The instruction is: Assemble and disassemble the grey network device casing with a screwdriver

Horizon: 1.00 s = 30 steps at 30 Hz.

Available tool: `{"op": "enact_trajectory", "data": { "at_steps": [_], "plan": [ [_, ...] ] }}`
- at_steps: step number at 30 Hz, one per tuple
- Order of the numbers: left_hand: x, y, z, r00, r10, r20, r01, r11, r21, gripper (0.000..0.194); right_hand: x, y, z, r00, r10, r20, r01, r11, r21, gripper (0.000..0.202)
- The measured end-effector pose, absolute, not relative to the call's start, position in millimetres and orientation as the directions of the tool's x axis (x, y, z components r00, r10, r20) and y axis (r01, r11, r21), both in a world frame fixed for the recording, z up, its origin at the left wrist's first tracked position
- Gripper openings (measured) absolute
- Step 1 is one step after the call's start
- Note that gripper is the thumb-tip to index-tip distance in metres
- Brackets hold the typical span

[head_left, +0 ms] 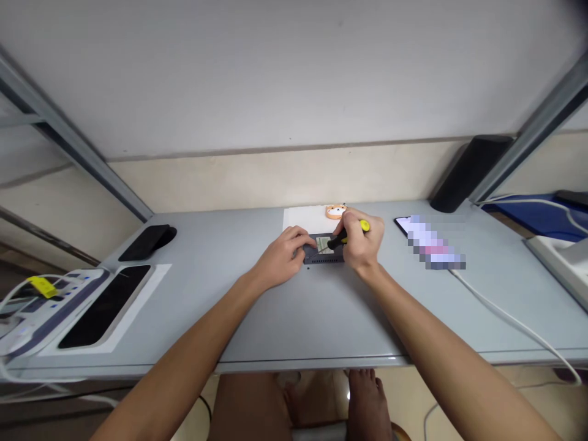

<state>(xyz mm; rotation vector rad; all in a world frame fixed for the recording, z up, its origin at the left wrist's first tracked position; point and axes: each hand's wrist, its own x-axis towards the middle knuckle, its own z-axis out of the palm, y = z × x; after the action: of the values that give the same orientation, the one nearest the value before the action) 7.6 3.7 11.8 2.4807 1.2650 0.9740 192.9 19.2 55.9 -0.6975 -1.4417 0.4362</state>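
Note:
A flat dark grey electronic box point(310, 260), with a row of vent slots along its near side and a pale label on top, lies on the desk in front of me. My left hand point(287, 254) grips its left end, fingers bent over the top. In my right hand point(365, 242) is a screwdriver point(340, 239) with a black and yellow handle. Its thin shaft slants down to the left over the label; whether the tip touches the surface I cannot tell. The right end of the box is hidden by that hand.
Behind the box are a white sheet point(301, 218) and an orange-and-white animal-face item point(335, 212). A phone point(427, 242) on a white cable lies right. At left are a dark-screened phone point(108, 306), a power strip point(59, 312) and a black object point(144, 242). A black cylinder point(471, 171) stands back right.

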Motion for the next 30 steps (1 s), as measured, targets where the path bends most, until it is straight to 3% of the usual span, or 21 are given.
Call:
{"op": "enact_trajectory", "data": {
  "at_steps": [30],
  "plan": [
    [-0.6, -1.9, 21.1, 0.540, 0.753, 0.375, 0.620, -0.658, 0.428, 0.037, 191.2, 14.6, 56.7, 0.032, 0.611, 0.791, 0.132, 0.782, -0.609, 0.040]
  ]
}}
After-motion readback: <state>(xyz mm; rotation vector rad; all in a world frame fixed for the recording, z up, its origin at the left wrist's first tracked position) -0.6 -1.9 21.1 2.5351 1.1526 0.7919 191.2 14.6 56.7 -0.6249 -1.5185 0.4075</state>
